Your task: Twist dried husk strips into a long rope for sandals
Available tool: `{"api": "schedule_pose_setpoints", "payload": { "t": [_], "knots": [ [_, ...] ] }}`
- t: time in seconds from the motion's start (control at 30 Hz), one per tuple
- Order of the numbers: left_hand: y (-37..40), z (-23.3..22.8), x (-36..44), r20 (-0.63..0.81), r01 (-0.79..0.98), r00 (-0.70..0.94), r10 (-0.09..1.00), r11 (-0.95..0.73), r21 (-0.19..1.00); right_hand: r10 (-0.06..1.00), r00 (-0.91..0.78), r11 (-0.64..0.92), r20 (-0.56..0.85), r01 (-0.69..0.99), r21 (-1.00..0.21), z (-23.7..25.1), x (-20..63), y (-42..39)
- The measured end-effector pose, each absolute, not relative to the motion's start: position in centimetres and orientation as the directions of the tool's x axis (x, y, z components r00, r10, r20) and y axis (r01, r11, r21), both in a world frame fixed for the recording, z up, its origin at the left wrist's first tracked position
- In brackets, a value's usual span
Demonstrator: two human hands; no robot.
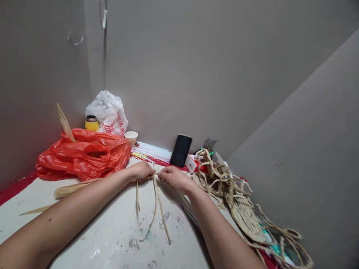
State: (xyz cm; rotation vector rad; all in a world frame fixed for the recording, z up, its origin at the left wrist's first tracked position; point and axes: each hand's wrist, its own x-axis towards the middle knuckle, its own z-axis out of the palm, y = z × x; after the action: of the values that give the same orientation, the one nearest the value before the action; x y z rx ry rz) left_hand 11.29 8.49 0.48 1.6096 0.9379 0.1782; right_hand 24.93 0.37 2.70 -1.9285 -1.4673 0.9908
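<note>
Left hand (141,171) and right hand (175,177) both pinch dry straw strips (155,201); too hard a pull could likely snap them.

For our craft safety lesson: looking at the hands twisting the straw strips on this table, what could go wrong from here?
1. Both hands, left and right, pinch the strips at one spot; a hard pull might snap the dry straw.
2. The loose ends trail over the table and could tangle.
3. The phone leans against the wall just behind the hands; a jerk might knock it over.
</note>
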Motion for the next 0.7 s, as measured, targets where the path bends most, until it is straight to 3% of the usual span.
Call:
{"api": "schedule_pose_setpoints", "payload": {
  "t": [0.13,0.33,0.57,0.7],
  "knots": [
    [8.4,0.4,11.3,-0.37,0.465,0.659,0.655,0.032,0.885,0.944,0.07,-0.301,-0.321,0.579,-0.758,2.6,23.4,0.0],
    [8.7,0.0,11.1,-0.383,0.451,0.652,0.654,0.07,0.89,0.946,0.054,-0.281,-0.319,0.628,-0.726,1.3,21.5,-0.5],
    [8.8,0.2,10.7,-0.43,0.408,0.678,0.596,0.181,0.895,0.906,-0.118,-0.273,-0.407,0.572,-0.774,4.0,21.4,-1.8],
    [8.5,1.1,10.3,-0.463,0.378,0.717,0.521,0.267,0.887,0.959,0.166,-0.28,-0.231,0.406,-0.87,4.3,23.2,-1.0]
  ]
}}
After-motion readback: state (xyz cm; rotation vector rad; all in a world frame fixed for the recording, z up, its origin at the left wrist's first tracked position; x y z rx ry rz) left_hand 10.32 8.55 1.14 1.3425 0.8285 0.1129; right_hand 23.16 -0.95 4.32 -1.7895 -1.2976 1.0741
